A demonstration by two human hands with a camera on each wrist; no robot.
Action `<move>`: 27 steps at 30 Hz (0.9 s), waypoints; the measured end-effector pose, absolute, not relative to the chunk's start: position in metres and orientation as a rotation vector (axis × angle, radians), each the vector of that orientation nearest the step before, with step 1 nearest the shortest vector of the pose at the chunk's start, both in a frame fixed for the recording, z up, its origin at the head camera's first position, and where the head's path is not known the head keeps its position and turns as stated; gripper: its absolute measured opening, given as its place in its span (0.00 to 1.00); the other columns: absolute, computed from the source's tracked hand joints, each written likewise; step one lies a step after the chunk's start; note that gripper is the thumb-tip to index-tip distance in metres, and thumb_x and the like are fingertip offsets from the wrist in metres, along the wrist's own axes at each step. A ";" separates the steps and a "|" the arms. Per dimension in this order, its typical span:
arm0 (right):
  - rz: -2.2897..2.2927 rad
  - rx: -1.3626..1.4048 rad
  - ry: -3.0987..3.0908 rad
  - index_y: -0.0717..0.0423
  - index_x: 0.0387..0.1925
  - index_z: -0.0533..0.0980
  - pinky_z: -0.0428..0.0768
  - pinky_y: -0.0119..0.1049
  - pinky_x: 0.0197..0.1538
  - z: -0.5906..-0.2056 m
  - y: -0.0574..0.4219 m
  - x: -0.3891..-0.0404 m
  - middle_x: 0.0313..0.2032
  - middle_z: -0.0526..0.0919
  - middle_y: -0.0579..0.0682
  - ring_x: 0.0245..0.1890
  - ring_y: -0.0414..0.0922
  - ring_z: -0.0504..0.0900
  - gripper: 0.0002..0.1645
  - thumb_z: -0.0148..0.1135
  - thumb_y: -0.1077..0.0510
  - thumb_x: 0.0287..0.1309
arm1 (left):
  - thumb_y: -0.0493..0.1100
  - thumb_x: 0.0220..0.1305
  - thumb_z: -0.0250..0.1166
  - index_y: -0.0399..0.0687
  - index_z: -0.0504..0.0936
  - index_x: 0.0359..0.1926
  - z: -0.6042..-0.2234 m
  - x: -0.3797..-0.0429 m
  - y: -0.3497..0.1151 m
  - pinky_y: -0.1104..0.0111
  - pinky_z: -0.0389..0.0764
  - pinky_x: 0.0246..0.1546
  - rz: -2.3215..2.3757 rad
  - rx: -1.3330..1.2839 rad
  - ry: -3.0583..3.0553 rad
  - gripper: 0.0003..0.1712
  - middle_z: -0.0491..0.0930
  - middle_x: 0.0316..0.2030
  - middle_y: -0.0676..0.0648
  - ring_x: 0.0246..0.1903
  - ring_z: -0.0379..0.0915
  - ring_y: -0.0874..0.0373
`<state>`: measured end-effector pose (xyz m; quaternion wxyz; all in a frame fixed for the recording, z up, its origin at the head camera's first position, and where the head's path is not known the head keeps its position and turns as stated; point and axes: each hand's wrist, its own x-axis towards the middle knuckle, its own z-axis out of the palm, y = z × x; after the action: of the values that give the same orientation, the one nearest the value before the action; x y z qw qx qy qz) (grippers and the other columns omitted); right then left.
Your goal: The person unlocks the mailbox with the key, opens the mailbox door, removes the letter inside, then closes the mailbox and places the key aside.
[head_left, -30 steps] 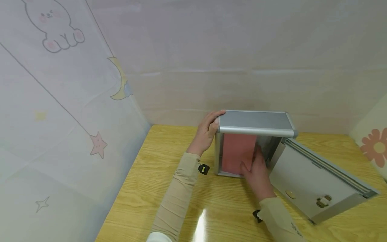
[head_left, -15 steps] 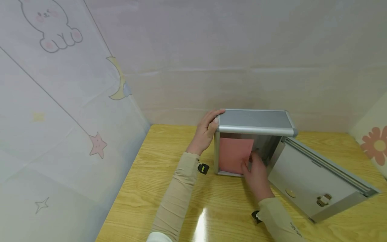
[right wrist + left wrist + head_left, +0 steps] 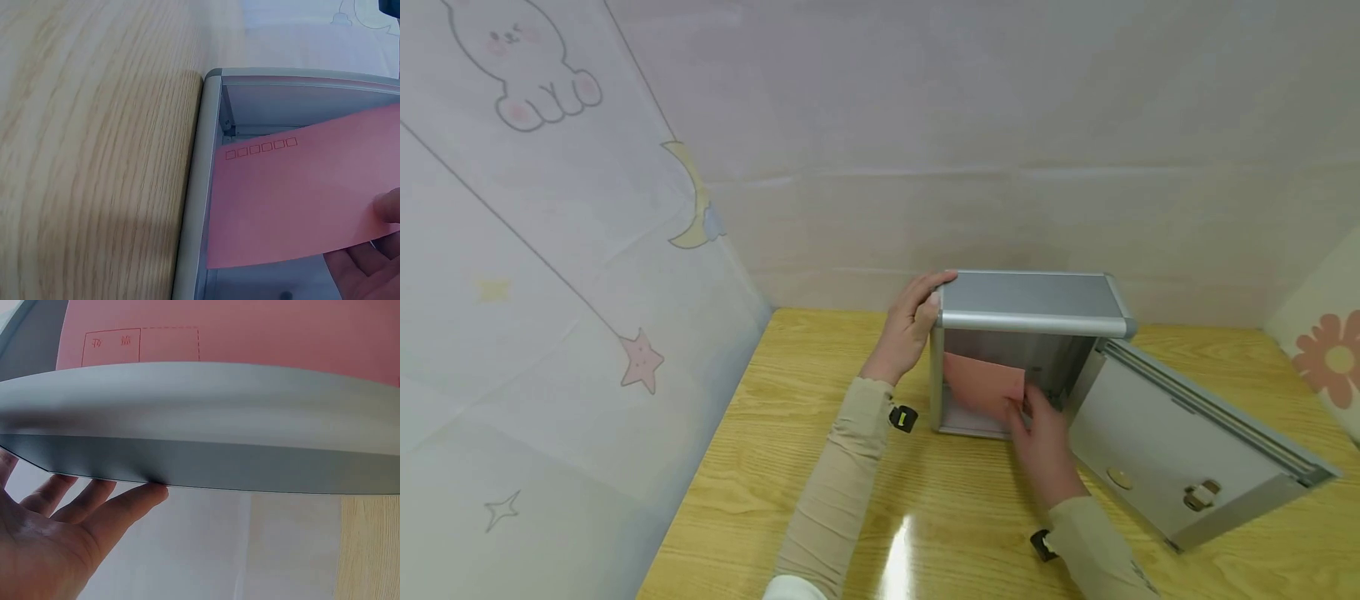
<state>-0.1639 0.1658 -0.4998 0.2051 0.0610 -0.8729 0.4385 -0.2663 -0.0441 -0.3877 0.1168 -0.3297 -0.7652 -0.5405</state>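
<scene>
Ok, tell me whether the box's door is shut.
No, the head view shows the door swung out from the grey box, exposing the pink envelope inside.

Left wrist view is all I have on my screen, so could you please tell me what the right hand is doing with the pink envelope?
Observer: The right hand pinches the envelope near its right end, as the head view shows it.
Operator: Thank you. Would you say the box is open or closed?
Observer: Open; its door is swung out to the right in the head view.
Operator: And is there any printing on the envelope that I cannot see?
Observer: Yes, the right wrist view shows a row of six red squares on it.
</scene>
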 end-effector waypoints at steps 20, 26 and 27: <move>0.984 0.235 -2.366 0.63 0.45 0.73 0.77 0.58 0.36 -0.458 0.196 -0.107 0.37 0.82 0.62 0.37 0.62 0.82 0.14 0.63 0.71 0.56 | 0.72 0.66 0.35 0.42 0.67 0.67 -0.370 -0.251 -0.044 0.57 0.63 0.62 -1.586 -0.975 -2.244 0.46 0.63 0.66 0.39 0.65 0.58 0.50; 0.851 0.293 -2.394 0.60 0.37 0.70 0.77 0.52 0.28 -0.451 0.202 -0.093 0.31 0.79 0.56 0.27 0.55 0.82 0.14 0.66 0.72 0.53 | 0.73 0.66 0.35 0.51 0.67 0.68 -0.386 -0.265 -0.044 0.56 0.62 0.62 -1.565 -0.965 -2.251 0.43 0.62 0.67 0.45 0.66 0.55 0.55; 0.831 0.302 -2.401 0.60 0.37 0.70 0.77 0.49 0.26 -0.450 0.203 -0.091 0.30 0.79 0.55 0.25 0.53 0.81 0.15 0.66 0.73 0.52 | 0.73 0.66 0.35 0.53 0.67 0.68 -0.387 -0.266 -0.044 0.56 0.62 0.62 -1.563 -0.965 -2.254 0.42 0.62 0.67 0.46 0.66 0.55 0.56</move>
<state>-0.0906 0.2033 -0.4503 0.2874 0.1129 -0.8988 0.3110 -0.2657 -0.0444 -0.3866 0.1167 -0.3296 -0.7698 -0.5340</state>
